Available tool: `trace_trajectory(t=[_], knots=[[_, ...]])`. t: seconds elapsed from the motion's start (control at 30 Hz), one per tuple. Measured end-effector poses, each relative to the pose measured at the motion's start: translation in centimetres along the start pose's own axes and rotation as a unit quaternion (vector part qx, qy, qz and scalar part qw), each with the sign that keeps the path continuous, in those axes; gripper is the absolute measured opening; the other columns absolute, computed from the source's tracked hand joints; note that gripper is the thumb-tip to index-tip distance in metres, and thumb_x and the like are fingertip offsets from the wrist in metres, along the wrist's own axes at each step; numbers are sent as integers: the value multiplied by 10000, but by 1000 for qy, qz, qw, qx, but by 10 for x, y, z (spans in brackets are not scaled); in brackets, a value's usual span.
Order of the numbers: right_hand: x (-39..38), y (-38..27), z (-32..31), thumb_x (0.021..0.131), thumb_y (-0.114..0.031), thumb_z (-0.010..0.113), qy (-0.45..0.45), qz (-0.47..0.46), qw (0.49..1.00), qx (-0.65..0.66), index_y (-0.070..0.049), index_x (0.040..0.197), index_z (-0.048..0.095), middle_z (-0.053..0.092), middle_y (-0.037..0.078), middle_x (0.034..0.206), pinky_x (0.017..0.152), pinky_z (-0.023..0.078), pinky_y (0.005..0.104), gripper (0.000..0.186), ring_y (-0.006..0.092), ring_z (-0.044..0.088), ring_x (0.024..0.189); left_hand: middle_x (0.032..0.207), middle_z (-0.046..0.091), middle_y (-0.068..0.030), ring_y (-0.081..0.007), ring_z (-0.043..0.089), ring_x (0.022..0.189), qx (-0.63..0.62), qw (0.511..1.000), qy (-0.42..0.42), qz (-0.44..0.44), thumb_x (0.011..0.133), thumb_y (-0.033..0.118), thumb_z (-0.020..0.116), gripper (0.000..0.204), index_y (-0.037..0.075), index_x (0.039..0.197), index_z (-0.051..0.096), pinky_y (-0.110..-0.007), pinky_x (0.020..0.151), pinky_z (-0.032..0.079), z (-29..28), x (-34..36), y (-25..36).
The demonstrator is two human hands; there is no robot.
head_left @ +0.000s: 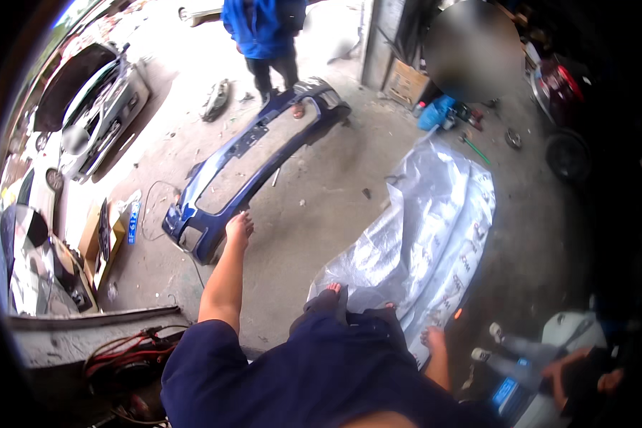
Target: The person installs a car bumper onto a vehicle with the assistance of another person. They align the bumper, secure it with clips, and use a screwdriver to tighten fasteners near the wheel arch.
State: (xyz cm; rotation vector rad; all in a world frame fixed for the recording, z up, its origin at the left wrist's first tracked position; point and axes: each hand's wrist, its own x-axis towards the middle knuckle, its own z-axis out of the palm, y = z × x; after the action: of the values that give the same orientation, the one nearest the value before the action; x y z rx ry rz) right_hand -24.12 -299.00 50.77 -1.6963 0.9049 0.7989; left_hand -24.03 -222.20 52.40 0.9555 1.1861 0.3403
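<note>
My left hand [240, 227] is stretched forward with its fingers curled, and nothing shows in it. In the picture it overlaps the near edge of a dark blue car bumper [225, 160], but seems to be above it, not on it. The bumper stretches across the concrete from near left to far middle. Low on my right side, my right hand [433, 338] hangs with its fingers loosely bent and apart. Behind that hand lies a long sheet of clear and white plastic wrapping [424, 221], reaching past my feet. Whether the hand touches it is hard to see.
A person in a blue jacket [264, 32] stands at the bumper's far end. A car with its hood up [100, 107] is at the left. Red cables [121, 360] lie lower left. A cardboard box [406, 82] and blue bag [435, 113] sit far right, near a tire [568, 155].
</note>
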Motion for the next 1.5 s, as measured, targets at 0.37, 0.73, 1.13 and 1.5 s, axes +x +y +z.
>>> trace_trajectory(t=[0.37, 0.73, 1.13, 1.5], knots=[[-95, 244, -99, 901, -259, 588, 182, 318, 916, 161, -65, 1030, 602, 641, 85, 859, 649, 537, 379, 233, 214, 629, 698, 897, 728, -142, -231, 694, 851, 503, 563, -643, 130, 882, 172, 630, 247, -33, 996, 705, -323, 804, 532, 352, -268, -291], [301, 344, -241, 874, -219, 596, -93, 324, 931, -138, 39, 996, 653, 697, 204, 859, 613, 561, 414, 291, 292, 692, 678, 929, 707, -170, -256, 707, 870, 580, 641, -365, -346, 941, 100, 625, 220, -77, 1071, 635, -363, 791, 578, 345, -237, -368], [774, 303, -354, 768, -80, 676, 265, -116, 908, -304, -117, 1210, 559, 551, 230, 1182, 870, 495, 475, 459, 409, 575, 1031, 925, 702, -120, -188, 670, 890, 696, 646, -236, -207, 933, 91, 612, 190, -54, 1049, 653, -308, 835, 522, 491, -252, -558], [597, 251, -302, 832, -150, 630, 318, 0, 948, 31, -79, 1091, 513, 549, 92, 939, 662, 431, 340, 293, 223, 490, 778, 1006, 675, -121, -255, 666, 907, 482, 814, -20, -322, 971, 117, 561, 200, -21, 1106, 613, -377, 825, 544, 420, -332, -530]])
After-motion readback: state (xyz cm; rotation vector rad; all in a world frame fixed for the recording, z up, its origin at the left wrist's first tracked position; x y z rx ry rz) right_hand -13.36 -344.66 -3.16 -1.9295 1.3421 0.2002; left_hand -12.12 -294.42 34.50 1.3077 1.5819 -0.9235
